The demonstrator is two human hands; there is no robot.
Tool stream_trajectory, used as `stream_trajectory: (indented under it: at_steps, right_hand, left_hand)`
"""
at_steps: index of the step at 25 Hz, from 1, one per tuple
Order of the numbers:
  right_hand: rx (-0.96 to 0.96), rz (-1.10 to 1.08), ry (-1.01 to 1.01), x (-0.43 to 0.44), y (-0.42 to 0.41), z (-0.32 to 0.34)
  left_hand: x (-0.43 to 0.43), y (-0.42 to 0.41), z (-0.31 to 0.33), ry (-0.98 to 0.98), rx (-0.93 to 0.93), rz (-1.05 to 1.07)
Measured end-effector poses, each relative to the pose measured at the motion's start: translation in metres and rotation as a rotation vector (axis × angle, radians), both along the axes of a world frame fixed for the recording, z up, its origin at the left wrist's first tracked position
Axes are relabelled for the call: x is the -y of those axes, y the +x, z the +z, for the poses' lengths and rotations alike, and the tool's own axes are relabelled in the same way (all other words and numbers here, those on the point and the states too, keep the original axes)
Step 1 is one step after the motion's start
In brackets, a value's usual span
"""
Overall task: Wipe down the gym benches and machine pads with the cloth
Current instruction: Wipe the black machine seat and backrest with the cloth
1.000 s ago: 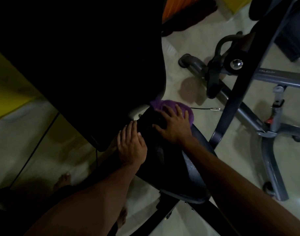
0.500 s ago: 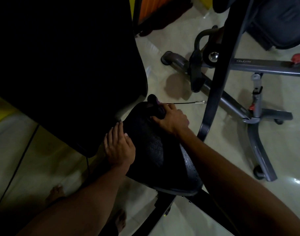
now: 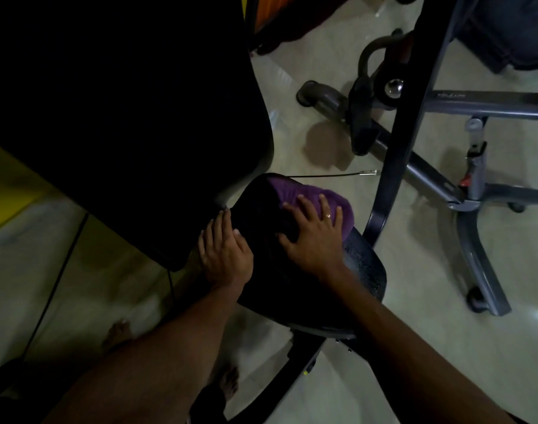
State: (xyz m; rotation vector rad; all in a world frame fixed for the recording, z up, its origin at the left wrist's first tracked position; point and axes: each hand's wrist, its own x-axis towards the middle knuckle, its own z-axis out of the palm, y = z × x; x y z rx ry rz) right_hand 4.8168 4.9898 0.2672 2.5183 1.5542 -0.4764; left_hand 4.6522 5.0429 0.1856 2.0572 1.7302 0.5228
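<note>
Since half second ago, cloth (image 3: 295, 188) came out from under right hand (image 3: 313, 237), now lies spread on far end of seat pad (image 3: 362, 264). Right hand flat, fingers wide, pressing cloth. Left hand (image 3: 225, 252) flat on pad's left edge, fingers straight, holding nothing. Pad's long axis runs from cloth toward person; next stroke probably pulls back along it.
</note>
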Motion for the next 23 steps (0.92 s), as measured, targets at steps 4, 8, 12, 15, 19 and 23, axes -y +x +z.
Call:
stream_trajectory:
  at_steps: [4, 8, 12, 15, 19, 23]
  right_hand:
    - [-0.028, 0.172, 0.054, 0.071, 0.001, 0.014]
    - [-0.023, -0.115, 0.012, 0.039, 0.029, 0.015]
    - [-0.102, -0.222, -0.012, 0.007, 0.02, 0.015]
    - [-0.063, 0.035, 0.048, 0.065, -0.003, 0.02]
    - [-0.067, 0.029, 0.114, 0.136, 0.006, 0.024]
    - [-0.092, -0.335, 0.067, 0.09, 0.045, 0.024]
  left_hand:
    - [0.003, -0.002, 0.0, 0.017, -0.023, -0.045]
    - [0.005, 0.001, 0.007, -0.037, -0.046, -0.083]
    - [-0.001, 0.002, 0.015, -0.006, -0.058, -0.298]
    - [0.013, 0.011, 0.025, -0.003, -0.022, -0.422]
    - [0.048, 0.027, 0.036, -0.02, 0.021, -0.497]
    - [0.068, 0.048, 0.041, -0.005, 0.038, -0.591]
